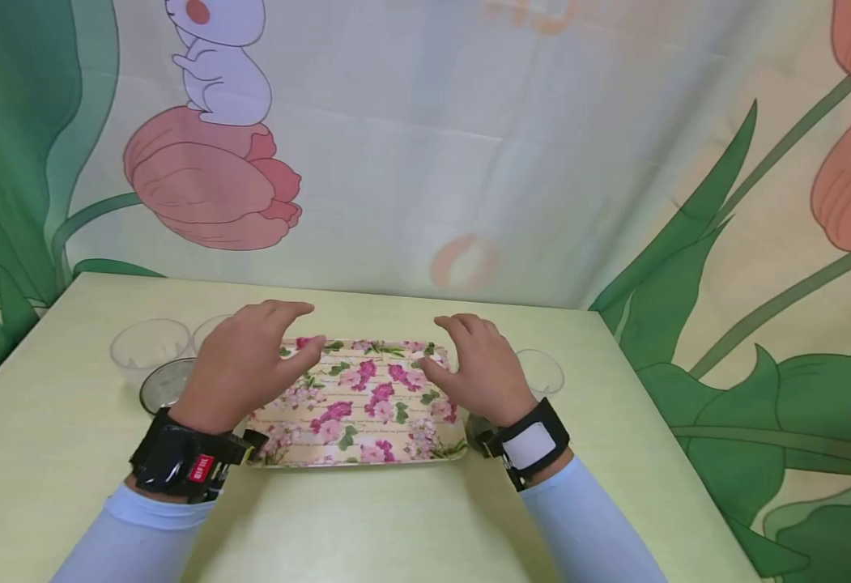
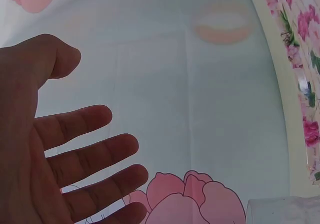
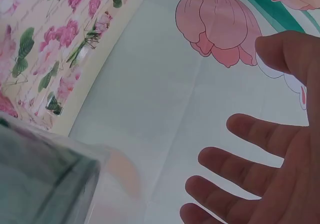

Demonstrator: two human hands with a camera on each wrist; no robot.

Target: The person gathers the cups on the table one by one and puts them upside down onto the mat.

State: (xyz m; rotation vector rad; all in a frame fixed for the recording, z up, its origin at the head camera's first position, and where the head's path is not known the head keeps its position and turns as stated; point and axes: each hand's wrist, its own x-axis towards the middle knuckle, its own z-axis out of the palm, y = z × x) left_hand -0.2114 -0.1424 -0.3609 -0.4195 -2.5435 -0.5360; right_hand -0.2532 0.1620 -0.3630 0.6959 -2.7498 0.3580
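Note:
A rectangular tray (image 1: pixel 367 405) with a pink floral print lies on the table. My left hand (image 1: pixel 246 364) hovers over its left side, fingers spread and holding nothing. Opposite it, my right hand (image 1: pixel 483 372) hangs above the tray's right edge, also with nothing in its grasp. Both wrist views show the left fingers (image 2: pixel 95 156) and right fingers (image 3: pixel 240 169) extended and apart, off the tray. Left of the tray stand a clear cup (image 1: pixel 150 344), another clear cup (image 1: pixel 206 330) partly behind my left hand, and a dark-rimmed round container (image 1: pixel 164 385).
A clear cup (image 1: pixel 542 372) stands right of the tray. Beneath my right wrist a dark roundish thing (image 1: pixel 478 429) is mostly hidden. The pale table (image 1: pixel 367 526) meets a printed curtain (image 1: pixel 410 162) at the back. A clear container with dark contents (image 3: pixel 45 179) shows at lower left in the right wrist view.

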